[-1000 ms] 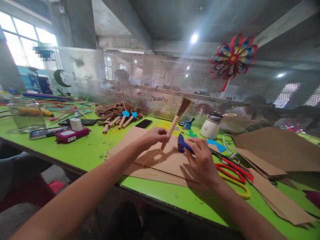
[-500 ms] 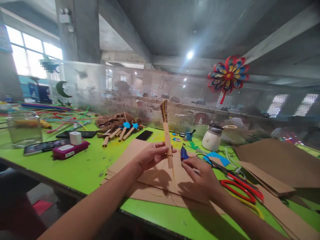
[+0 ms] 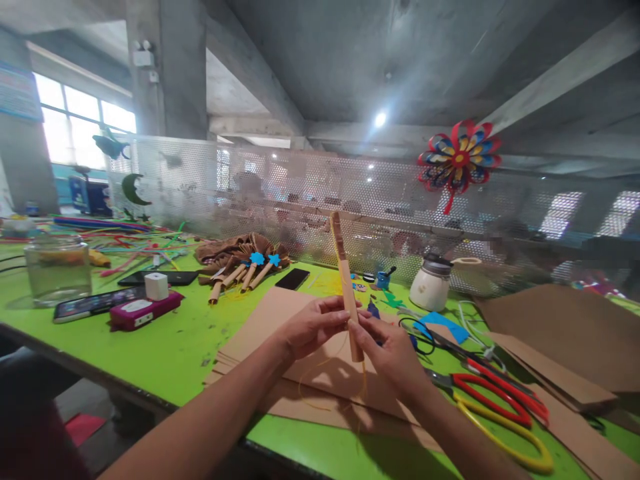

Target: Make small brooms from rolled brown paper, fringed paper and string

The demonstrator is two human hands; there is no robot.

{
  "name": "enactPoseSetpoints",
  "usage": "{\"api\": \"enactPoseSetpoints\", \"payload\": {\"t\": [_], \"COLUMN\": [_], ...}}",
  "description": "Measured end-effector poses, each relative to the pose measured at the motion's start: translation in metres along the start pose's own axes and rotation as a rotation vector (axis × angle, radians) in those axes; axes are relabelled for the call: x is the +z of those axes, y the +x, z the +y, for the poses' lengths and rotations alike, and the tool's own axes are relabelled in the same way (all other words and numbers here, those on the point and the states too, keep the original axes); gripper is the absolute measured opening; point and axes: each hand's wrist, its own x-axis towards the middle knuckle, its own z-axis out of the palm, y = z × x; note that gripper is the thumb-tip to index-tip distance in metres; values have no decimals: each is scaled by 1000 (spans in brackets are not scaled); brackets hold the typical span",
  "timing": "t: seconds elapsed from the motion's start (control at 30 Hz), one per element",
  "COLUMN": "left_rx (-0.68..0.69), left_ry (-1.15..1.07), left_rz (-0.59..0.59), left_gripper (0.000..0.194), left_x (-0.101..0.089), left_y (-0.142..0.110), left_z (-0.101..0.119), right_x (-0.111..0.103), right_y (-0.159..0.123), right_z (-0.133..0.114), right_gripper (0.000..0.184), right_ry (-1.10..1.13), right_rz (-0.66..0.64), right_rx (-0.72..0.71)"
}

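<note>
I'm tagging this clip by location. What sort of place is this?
Probably a handicraft workshop, though no sign I can read confirms it. Brown paper sheets and red-handled scissors lie on the green table, with blue flower cutouts on pieces farther back.

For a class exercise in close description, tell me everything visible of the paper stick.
The paper stick is slim and brown: a plain, light lower part that looks like rolled paper, and a darker, seemingly folded top. A yellow strand runs along the top's left edge. It is nearly upright, its top leaning slightly left in the picture, above the stacked sheets. The left hand and right hand grip the lower part; its bottom end shows below them.
</note>
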Motion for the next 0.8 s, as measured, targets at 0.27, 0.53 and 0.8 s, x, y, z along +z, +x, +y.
{"api": "enactPoseSetpoints", "payload": {"t": [0.27, 0.53, 0.8], "left_rx": [6, 22, 11], "left_ry": [105, 44, 140], "left_rz": [-23, -16, -32], "left_gripper": [29, 30, 21], "left_x": [8, 7, 10], "left_y": [3, 2, 1], "left_z": [-3, -2, -1], "right_x": [-5, -9, -5], "right_y": [-7, -11, -14], "right_z": [13, 11, 16], "right_gripper": [35, 27, 26], "right_ry": [-113, -161, -358], "right_rz": [52, 54, 23], "right_rx": [72, 4, -105]}}
